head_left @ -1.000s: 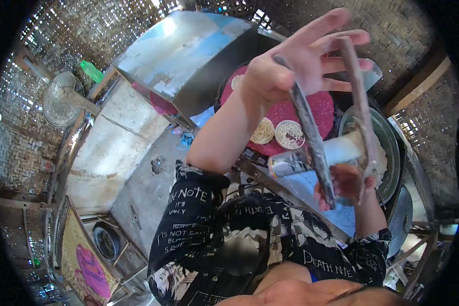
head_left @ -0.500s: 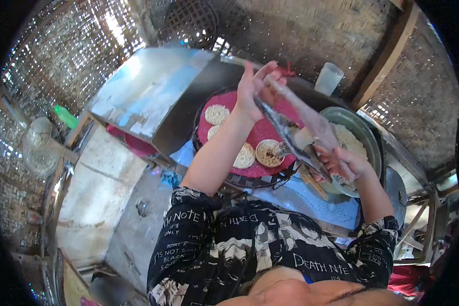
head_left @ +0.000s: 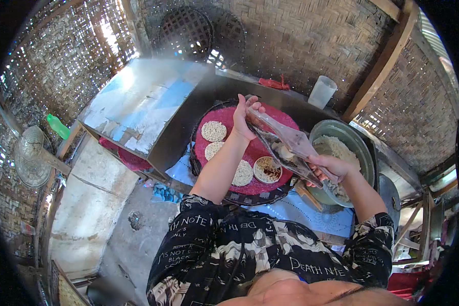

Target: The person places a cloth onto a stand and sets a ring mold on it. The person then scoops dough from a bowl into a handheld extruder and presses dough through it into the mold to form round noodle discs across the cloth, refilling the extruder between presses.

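Behind the work, a woven wall (head_left: pixel 311 46) is pierced by small gaps of light. Before it is set a blue-and-white panelled box (head_left: pixel 148 102), its paint worn. Beside the box, a round red mat (head_left: pixel 280 113) is edged in black, and a green basin (head_left: pixel 364 153) is partly filled with pale food (head_left: pixel 349 150). Below both, a white-and-blue cloth (head_left: pixel 326 219) is spread. Over the mat and the basin's near side, a long pale strip (head_left: pixel 290 135) and a dark strip (head_left: pixel 296 166) are held aslant. Their lower ends are clamped between thumb and fingers of the right hand (head_left: pixel 339 166). At their upper ends, the left hand's (head_left: pixel 245 120) fingers are curled, its thumb apart; whether anything is gripped there cannot be told. On the mat, pale discs (head_left: pixel 213 131) are laid near a round ring (head_left: pixel 267 169) filled with strands and brown bits.
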`<state>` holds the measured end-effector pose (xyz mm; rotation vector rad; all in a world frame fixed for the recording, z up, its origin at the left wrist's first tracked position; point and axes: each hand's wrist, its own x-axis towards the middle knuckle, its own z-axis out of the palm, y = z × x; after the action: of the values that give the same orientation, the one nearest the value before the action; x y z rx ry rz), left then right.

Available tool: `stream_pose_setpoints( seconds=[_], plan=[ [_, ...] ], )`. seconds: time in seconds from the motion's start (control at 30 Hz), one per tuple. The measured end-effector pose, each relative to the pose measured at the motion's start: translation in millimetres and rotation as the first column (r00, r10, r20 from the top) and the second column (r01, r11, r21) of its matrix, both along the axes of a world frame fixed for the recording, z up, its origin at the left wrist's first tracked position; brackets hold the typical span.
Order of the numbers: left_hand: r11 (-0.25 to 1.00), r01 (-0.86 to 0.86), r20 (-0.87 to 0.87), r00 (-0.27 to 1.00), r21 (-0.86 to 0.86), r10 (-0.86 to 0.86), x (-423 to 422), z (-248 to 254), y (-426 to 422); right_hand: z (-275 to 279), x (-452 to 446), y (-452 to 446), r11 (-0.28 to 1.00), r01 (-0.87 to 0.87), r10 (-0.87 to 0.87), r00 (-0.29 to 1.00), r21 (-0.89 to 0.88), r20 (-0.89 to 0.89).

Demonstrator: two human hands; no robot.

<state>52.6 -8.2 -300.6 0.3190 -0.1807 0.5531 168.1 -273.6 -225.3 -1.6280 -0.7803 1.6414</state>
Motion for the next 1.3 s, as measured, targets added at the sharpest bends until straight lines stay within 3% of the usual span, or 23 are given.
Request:
stream_pose_setpoints(
  seconds=[0.27,0.53,0.63,0.83,0.9,0.93,1.03,1.07,1.1,1.13,1.17,1.2,1.23,1.27,1.3],
  plan=[
    [0.998,0.022,-0.039,0.999,-0.055,-0.024,-12.4,-8.8,-14.9,2.7,-13.5,-10.8,1.000,0.005,-0.005,1.000,0.003,0.007],
    [0.989,-0.149,-0.207,0.968,-0.018,0.142,-36.0,8.7,-8.2,-9.6,-30.7,2.6,0.999,0.012,-0.015,0.997,0.035,0.073],
    [0.996,-0.085,-0.119,0.989,0.015,0.086,-28.1,-0.2,4.2,-3.7,-34.3,6.3,0.996,0.020,-0.033,0.988,0.092,0.148],
    [0.996,-0.065,-0.169,0.984,-0.063,0.053,-12.2,-7.5,-20.2,-3.6,-23.5,-14.4,0.998,0.055,-0.057,0.993,0.030,0.099],
    [0.999,0.037,-0.075,0.996,-0.038,-0.040,-14.9,-5.9,-16.1,0.5,-27.7,-18.3,0.997,0.073,-0.073,0.997,-0.016,0.038],
    [0.996,0.085,-0.033,0.996,-0.025,-0.086,-18.2,-6.0,-13.1,1.9,-27.5,-20.3,0.996,0.077,-0.077,0.997,0.044,0.009],
    [0.976,0.107,-0.128,0.988,0.191,-0.083,-44.5,48.5,-25.2,10.2,-30.7,-22.2,0.965,0.095,-0.086,0.995,0.246,-0.045],
    [0.901,0.388,0.091,0.907,0.196,-0.410,-46.4,47.6,-14.9,18.0,-36.5,-17.6,0.934,0.099,-0.094,0.995,0.343,-0.031],
    [0.800,0.196,-0.035,0.976,0.567,-0.215,-50.5,41.9,-16.6,21.5,-40.5,-12.9,0.891,0.100,-0.103,0.995,0.442,-0.018],
    [0.514,0.053,-0.074,0.997,0.856,0.019,-54.9,35.7,-22.2,19.4,-42.6,-10.2,0.912,0.149,-0.136,0.989,0.383,-0.060],
    [0.110,-0.011,-0.016,0.971,0.994,0.239,-60.7,36.8,-33.8,15.6,-49.8,-3.4,0.893,0.175,-0.150,0.984,0.415,-0.092],
    [0.166,0.227,-0.273,0.897,0.960,0.347,-63.5,39.6,-50.1,12.0,-59.8,6.7,0.872,0.203,-0.166,0.979,0.445,-0.123],
    [-0.022,0.113,-0.071,0.758,0.993,0.648,-61.2,38.0,-61.6,8.5,-63.2,14.5,0.847,0.231,-0.181,0.972,0.478,-0.149],
    [0.018,0.225,-0.159,0.627,0.974,0.762,-65.7,37.1,-62.5,-7.7,-52.4,19.9,0.841,0.087,-0.016,0.990,0.535,-0.137],
    [0.074,0.320,-0.227,0.472,0.944,0.852,-71.2,36.4,-60.0,-5.7,-49.3,28.9,0.839,0.038,0.031,0.993,0.544,-0.118]
  ],
)
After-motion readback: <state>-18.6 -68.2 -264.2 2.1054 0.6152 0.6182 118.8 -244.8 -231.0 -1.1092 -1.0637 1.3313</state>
